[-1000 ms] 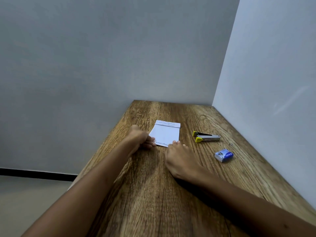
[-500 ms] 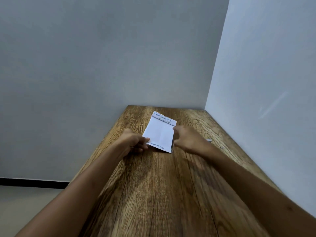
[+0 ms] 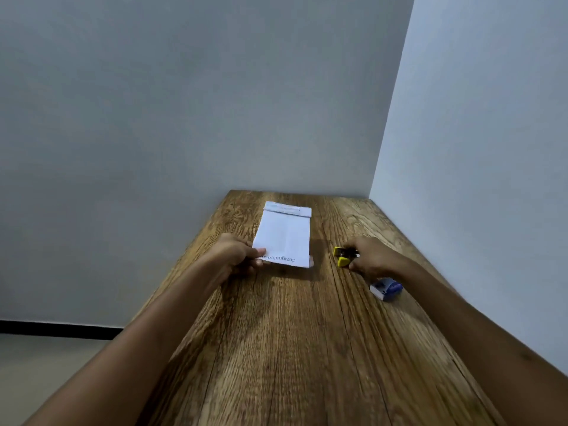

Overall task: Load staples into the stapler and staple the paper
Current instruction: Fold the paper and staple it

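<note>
Presently: left hand (image 3: 235, 255) pinching the folded paper (image 3: 284, 236) at mid-bench (image 3: 292, 348), right hand (image 3: 373, 256) fingers curling round the yellow stapler (image 3: 342, 256) right of it, blue staple box (image 3: 385, 289) lying nearer, loading and stapling apparently both remaining.

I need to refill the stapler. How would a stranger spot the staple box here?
Look at the wooden table, along its right side by the wall. Just nearer than the right hand on the yellow stapler lies the staple box, small and the only blue thing.
</note>
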